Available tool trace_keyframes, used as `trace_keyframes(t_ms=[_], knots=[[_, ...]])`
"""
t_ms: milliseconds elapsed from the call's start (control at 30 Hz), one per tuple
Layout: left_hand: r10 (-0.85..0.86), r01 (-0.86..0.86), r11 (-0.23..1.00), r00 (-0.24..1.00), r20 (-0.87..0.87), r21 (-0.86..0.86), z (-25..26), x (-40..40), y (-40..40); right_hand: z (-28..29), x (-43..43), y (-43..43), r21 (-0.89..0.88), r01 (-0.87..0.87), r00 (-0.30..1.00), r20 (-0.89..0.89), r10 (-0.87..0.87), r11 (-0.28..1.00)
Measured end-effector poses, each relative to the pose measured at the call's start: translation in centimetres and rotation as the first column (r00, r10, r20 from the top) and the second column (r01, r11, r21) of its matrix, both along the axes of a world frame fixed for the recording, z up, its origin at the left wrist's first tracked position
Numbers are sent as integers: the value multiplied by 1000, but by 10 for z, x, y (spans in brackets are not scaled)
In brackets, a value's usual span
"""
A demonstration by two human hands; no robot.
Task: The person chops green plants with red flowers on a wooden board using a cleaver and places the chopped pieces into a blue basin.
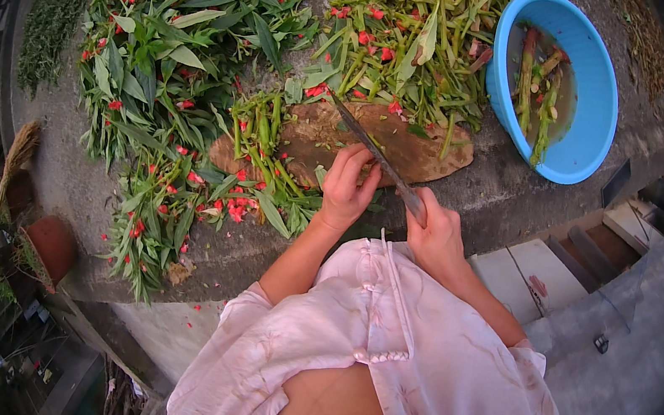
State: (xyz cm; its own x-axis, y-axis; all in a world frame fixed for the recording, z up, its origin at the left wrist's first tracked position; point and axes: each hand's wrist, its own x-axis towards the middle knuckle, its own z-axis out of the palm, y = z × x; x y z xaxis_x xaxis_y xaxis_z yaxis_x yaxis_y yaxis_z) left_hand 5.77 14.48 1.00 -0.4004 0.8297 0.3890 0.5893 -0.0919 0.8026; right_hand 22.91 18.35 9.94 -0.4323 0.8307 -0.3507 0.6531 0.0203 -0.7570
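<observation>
My right hand (440,229) grips the handle end of a long, dark-bladed knife (372,144). The blade points up and left across a worn wooden cutting board (374,131). Close against the blade's near side is my left hand (350,178), its fingers curled and bunched. Whether they pinch anything small cannot be made out. Cut green stems (263,128) lie on the board's left part, and leafy stems with red flowers (269,199) spread below its left end. Beyond the board sits a heap of chopped green stem pieces (418,48) mixed with red petals.
A blue plastic basin (591,110) at the right holds thick stems (525,75) in murky water. Leafy red-flowered plants (171,38) cover the left of the concrete slab (94,225). A straw hand broom (12,175) and a terracotta pot (49,247) stand at its left edge.
</observation>
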Motion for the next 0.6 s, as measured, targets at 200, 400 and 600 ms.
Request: trace_keyframes(t_ms=[200,400,600], knots=[[26,-26,1000,999,28,-8,-2,6,-3,-3,0,1,22,-27,1000,1,27,999],[45,-44,999,998,54,-10,-7,13,-6,-12,-2,5,-44,-28,999,40,30,999],[50,-50,999,997,59,8,-7,9,-3,-23,-6,8,-12,-34,998,48,35,999]])
